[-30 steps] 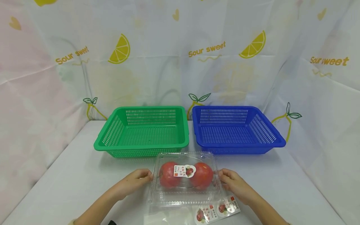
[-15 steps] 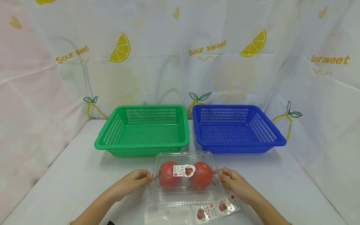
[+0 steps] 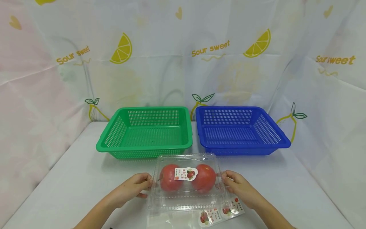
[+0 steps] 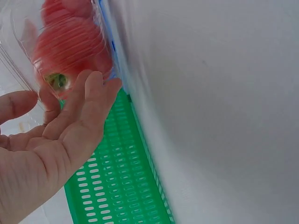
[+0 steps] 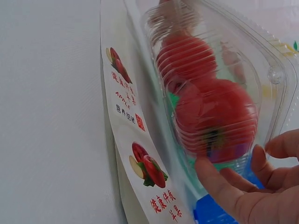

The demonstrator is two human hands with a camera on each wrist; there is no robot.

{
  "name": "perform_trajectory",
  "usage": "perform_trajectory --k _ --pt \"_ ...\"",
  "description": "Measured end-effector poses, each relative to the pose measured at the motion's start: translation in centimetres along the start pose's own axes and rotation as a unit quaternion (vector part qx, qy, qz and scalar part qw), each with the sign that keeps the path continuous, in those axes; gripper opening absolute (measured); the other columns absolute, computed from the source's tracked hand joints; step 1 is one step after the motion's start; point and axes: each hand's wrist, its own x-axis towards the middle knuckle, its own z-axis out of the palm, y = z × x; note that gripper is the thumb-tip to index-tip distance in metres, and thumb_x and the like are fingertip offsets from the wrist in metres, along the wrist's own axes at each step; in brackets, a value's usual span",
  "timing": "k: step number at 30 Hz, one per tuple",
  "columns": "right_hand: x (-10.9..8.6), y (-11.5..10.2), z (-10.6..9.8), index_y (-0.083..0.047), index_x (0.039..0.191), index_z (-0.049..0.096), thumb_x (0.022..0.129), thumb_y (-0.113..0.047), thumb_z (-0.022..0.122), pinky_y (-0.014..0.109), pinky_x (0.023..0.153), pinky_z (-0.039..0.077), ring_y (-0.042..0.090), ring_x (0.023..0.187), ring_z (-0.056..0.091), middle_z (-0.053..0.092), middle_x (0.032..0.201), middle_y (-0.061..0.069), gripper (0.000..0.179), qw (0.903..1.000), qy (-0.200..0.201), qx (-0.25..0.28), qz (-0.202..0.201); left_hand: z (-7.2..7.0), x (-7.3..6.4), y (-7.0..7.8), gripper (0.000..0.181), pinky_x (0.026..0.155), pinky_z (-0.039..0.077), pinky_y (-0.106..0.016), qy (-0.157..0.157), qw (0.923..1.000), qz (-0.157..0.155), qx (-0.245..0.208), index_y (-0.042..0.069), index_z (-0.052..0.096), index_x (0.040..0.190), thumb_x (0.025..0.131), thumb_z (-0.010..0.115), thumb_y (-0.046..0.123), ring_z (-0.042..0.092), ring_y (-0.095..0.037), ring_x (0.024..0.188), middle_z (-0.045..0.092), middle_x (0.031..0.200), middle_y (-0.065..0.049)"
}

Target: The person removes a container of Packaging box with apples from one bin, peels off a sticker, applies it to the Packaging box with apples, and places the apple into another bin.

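Note:
A clear plastic clamshell box (image 3: 187, 201) with two red apples (image 3: 171, 182) in it sits before me, its lid shut. A white apple sticker (image 3: 180, 174) lies across the middle of the lid. My left hand (image 3: 128, 190) pinches the box's left edge between thumb and forefinger; the other fingers (image 4: 93, 105) extend along its side and underneath. At the right edge my right hand (image 3: 241, 189) grips the rim, with a fingertip (image 5: 204, 168) against the lower wall. Both hands hold the box close over a sticker strip.
The strip of apple stickers (image 3: 221, 212) lies on the white table, partly under the box's front edge. Behind the box stand a green basket (image 3: 144, 149) at left and a blue basket (image 3: 246, 147) at right, side by side. A printed curtain (image 3: 160, 76) hangs behind them.
The box has shifted slightly left, together with the apples and sticker. My left hand has moved slightly left too, and its lower fingers now show below the forefinger. The right hand stays almost still.

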Motion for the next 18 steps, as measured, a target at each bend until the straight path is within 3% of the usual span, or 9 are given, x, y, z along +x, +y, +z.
perform_trajectory --k 6,12,18 --pt "-0.3 -0.2 0.0 0.008 0.101 0.048 0.098 -0.024 0.04 0.051 0.088 0.042 0.028 0.107 0.049 0.051 0.111 0.016 0.033 1.0 -0.005 0.0 0.0 0.0 -0.9 0.2 0.025 0.078 0.049 -0.042 -0.003 0.9999 0.011 0.002 -0.002 0.05 0.094 0.096 0.046 0.023 0.05 -0.027 0.104 0.052 0.093 -0.007" --pt "-0.7 -0.7 0.2 0.01 0.102 0.048 0.099 -0.022 0.04 0.048 0.087 0.044 0.024 0.102 0.05 0.051 0.113 0.018 0.033 0.9997 -0.02 0.006 -0.011 0.0 -1.7 0.6 0.025 0.078 0.049 -0.042 0.0 0.9999 0.012 0.011 -0.002 0.05 0.094 0.097 0.045 0.022 0.05 -0.027 0.104 0.053 0.094 -0.007" --pt "-0.9 -1.5 0.4 0.009 0.103 0.049 0.098 -0.021 0.041 0.05 0.087 0.044 0.026 0.105 0.047 0.049 0.111 0.015 0.032 0.9999 -0.01 -0.002 -0.005 0.0 -2.5 1.2 0.024 0.077 0.05 -0.037 0.014 0.999 0.029 0.031 -0.001 0.053 0.095 0.097 0.045 0.021 0.053 -0.025 0.102 0.058 0.098 -0.007"
